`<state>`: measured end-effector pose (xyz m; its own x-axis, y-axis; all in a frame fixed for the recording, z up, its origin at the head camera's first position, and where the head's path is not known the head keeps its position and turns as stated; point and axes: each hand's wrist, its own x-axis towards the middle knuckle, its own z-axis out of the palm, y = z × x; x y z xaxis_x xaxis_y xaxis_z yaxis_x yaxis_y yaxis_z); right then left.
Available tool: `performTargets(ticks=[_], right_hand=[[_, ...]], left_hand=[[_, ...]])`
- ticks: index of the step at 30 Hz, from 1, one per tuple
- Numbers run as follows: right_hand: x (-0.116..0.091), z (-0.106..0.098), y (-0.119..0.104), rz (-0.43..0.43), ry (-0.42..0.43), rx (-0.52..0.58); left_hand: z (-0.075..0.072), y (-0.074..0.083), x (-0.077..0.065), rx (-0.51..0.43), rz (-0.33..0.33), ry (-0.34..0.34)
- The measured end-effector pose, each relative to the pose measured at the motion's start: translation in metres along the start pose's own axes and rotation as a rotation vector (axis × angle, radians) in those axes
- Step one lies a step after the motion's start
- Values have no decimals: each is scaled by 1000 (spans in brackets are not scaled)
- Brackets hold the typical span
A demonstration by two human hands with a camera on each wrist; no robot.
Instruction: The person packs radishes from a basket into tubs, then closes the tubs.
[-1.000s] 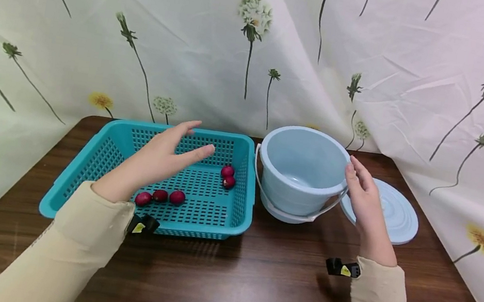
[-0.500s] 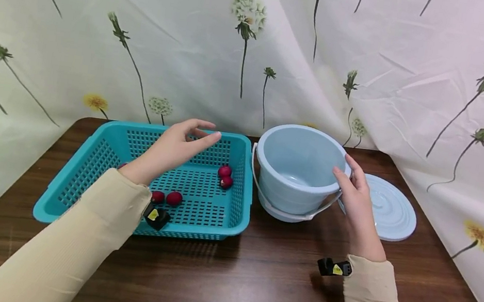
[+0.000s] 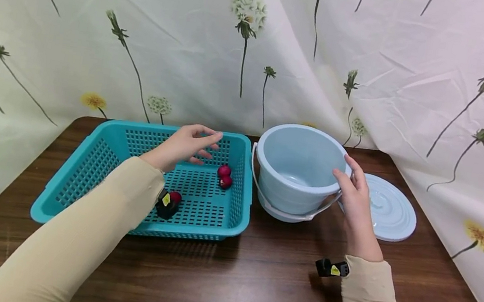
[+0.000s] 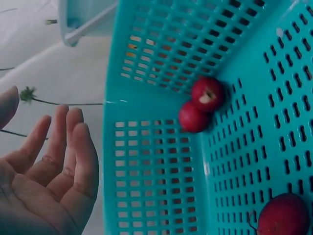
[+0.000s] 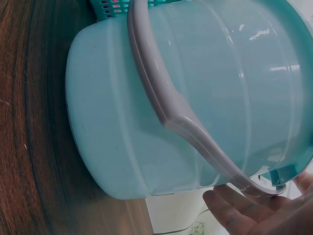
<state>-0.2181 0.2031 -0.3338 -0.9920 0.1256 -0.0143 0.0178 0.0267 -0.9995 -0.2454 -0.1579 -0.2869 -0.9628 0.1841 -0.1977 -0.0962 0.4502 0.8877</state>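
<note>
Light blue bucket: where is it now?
In the head view, the bucket sits right of center on the table, between the teal basket and the lid, the right hand at its right side.

We see a dark brown wooden table (image 3: pixel 269 285) with visible grain and a soft shine towards its front. At its right side we find a round, pale blue lid (image 3: pixel 393 210) lying flat, its top marked with rings. Behind, we have a creased white cloth (image 3: pixel 175 0) printed with long-stemmed dandelions (image 3: pixel 249 10), some white, some yellow.
</note>
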Motion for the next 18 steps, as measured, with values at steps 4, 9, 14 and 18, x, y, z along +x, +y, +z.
performTargets(ticks=[4, 9, 14, 18], right_hand=[[1, 1, 1, 5, 16, 0], [2, 0, 1, 22, 22, -3], [2, 0, 1, 28, 17, 2], [3, 0, 1, 32, 18, 0]], left_hand=[[1, -6, 10, 7, -26, -14], [4, -16, 21, 35, -92, -51], [7, -26, 28, 51, -136, -80], [10, -34, 32, 41, -177, -129]])
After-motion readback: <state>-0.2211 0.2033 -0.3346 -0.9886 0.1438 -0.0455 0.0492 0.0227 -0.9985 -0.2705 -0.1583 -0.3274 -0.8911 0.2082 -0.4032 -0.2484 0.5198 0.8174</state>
